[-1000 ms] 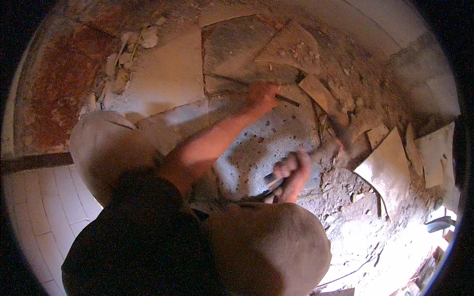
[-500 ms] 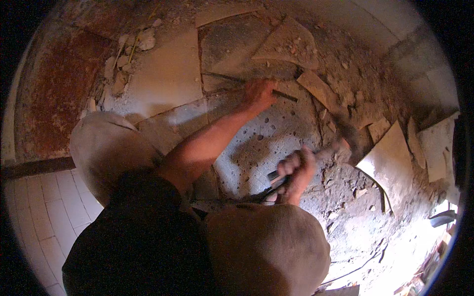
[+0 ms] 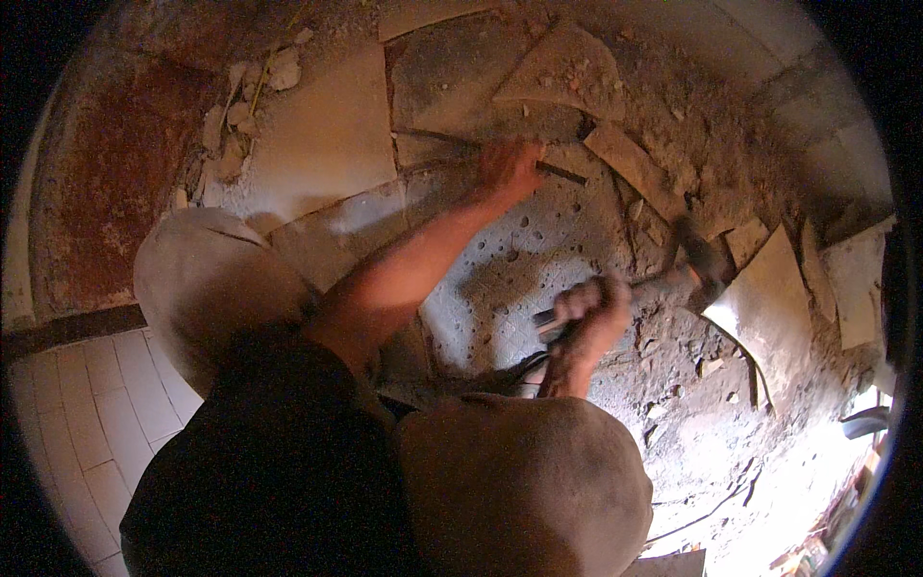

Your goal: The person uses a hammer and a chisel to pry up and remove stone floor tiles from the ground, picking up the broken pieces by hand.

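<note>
My left hand [image 3: 510,166] is closed around a dark metal chisel [image 3: 563,173], held low and nearly flat over the floor. One end of the chisel sticks out to the right of the fist; the other runs left toward the edge of a large beige tile [image 3: 332,135]. In my right hand [image 3: 591,306] is the handle of a hammer, gripped near its rear end. The dark hammer head [image 3: 707,258], slightly blurred, is to the right and stands apart from the chisel. Below both hands lies a grey, pitted patch of floor [image 3: 510,252].
Broken tile pieces [image 3: 769,298] and loose rubble [image 3: 663,375] lie at right. At the far side are more dusty tiles [image 3: 452,82]. Stone chunks [image 3: 284,69] line the reddish wall [image 3: 115,173] at left. Pale floor tiles [image 3: 96,394] stretch out near left.
My right hand and the hammer have moved right and slightly away from the chisel. The left hand has shifted slightly farther off, still gripping the chisel.
</note>
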Tool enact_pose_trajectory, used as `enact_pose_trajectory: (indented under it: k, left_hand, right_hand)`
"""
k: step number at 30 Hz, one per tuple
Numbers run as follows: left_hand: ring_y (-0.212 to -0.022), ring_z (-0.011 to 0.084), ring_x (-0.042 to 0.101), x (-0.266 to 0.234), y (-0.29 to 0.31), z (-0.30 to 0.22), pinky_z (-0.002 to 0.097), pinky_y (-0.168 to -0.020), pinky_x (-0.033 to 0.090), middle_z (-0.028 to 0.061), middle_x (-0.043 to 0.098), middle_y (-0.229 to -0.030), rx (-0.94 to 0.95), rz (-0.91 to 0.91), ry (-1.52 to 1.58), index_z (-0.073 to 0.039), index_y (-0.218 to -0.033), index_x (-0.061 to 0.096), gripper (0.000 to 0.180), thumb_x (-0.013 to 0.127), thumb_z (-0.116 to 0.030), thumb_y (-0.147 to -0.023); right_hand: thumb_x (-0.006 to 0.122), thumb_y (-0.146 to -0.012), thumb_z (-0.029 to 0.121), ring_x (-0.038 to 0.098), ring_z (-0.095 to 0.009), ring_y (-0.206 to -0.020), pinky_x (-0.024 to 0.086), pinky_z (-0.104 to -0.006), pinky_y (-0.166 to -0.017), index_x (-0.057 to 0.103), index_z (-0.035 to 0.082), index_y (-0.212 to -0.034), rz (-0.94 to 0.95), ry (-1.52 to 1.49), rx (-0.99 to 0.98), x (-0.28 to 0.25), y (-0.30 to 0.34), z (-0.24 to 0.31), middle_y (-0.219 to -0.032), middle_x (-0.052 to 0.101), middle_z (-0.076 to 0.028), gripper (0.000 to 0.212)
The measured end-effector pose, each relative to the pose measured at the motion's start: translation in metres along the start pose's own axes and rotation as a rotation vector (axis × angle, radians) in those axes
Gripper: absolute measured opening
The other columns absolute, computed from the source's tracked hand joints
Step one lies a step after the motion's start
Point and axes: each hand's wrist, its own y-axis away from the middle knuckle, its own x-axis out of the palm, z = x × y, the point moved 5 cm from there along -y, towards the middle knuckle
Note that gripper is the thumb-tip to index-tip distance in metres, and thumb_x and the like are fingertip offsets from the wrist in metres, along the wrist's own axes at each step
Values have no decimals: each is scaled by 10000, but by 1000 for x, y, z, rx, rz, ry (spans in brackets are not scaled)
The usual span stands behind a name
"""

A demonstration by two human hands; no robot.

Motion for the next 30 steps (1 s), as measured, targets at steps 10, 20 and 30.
enact_pose_trajectory:
  k: [10,20,30]
  left_hand:
    - [-922,358,660,-1,-2,6,521,-788,493,161,682,-916,82,-6,-33,-70,-947,693,264,772,-173,-717]
    - [-918,369,662,-2,-5,7,530,-769,504,150,690,-889,70,-81,-82,-82,-949,713,291,788,-181,-686]
    - [-840,401,654,7,0,4,545,-723,497,176,671,-829,82,-100,9,-72,-885,696,231,773,-183,-698]
  right_hand:
    - [542,-985,228,304,-70,-380,282,-239,-321,435,181,-797,64,0,131,-16,15,30,-543,317,67,222]
    - [549,-971,184,340,-81,-377,310,-255,-319,537,108,-954,210,80,409,-6,15,-18,-560,365,43,79]
    - [565,-970,257,319,-80,-396,276,-249,-359,446,156,-765,-23,-35,25,-9,-3,-2,-540,343,54,258]
